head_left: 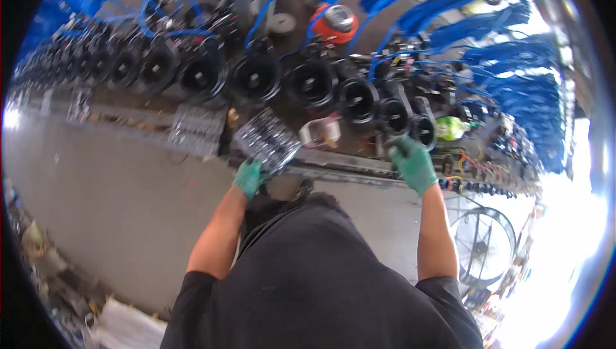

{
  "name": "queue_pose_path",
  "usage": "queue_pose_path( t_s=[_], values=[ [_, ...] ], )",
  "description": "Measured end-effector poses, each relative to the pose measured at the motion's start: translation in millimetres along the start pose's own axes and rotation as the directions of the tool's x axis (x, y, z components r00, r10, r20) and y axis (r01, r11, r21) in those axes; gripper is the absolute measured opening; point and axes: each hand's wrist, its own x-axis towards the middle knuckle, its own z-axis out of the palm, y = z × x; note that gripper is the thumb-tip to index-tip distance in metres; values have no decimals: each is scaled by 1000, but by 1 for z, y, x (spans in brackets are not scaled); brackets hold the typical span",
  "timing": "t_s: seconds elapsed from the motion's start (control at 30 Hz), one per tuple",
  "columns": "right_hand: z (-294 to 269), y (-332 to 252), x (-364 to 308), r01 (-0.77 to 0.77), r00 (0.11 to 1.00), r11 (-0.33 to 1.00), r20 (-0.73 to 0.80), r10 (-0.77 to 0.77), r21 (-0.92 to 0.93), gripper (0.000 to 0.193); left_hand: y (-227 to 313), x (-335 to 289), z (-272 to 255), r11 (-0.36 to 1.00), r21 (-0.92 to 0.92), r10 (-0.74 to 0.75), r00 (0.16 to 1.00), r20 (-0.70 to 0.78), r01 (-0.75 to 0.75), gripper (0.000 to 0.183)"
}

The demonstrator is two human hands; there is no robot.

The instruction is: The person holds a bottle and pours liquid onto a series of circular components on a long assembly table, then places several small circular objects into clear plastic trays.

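My left hand (248, 178), in a green glove, grips the near edge of a clear plastic tray (268, 140) with dark, shiny contents too blurred to name. The tray is tilted at the bench edge. My right hand (416, 165), gloved alike, is closed at the near side of a black round cup-shaped housing (393, 115). Something dark shows at its fingers, too small and blurred to name. Similar black housings (310, 83) stand in a long row along the bench, with blue cable bundles (443, 2) behind them.
A second clear tray (196, 129) lies at the bench edge on the left. Between my hands sits a white container (321, 132). A green bottle (451, 128) lies right of my right hand. An orange round object (335, 24) is behind the row; a large wheel-like fan (482, 246) stands lower right.
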Motion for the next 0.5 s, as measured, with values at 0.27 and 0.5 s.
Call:
queue_pose_path(
  t_s=[0.27, 0.5],
  values=[
    [212, -86, 1, 420, 691, 906, 632, -352, 45, 31, 9, -3, 4, 990, -122, -57, 993, 107, 71, 35],
    [246, -93, 13, 117, 901, 983, 431, -46, -139, 29, -7, 13, -9, 967, -241, -52, 988, 143, 85, 32]
  ],
)
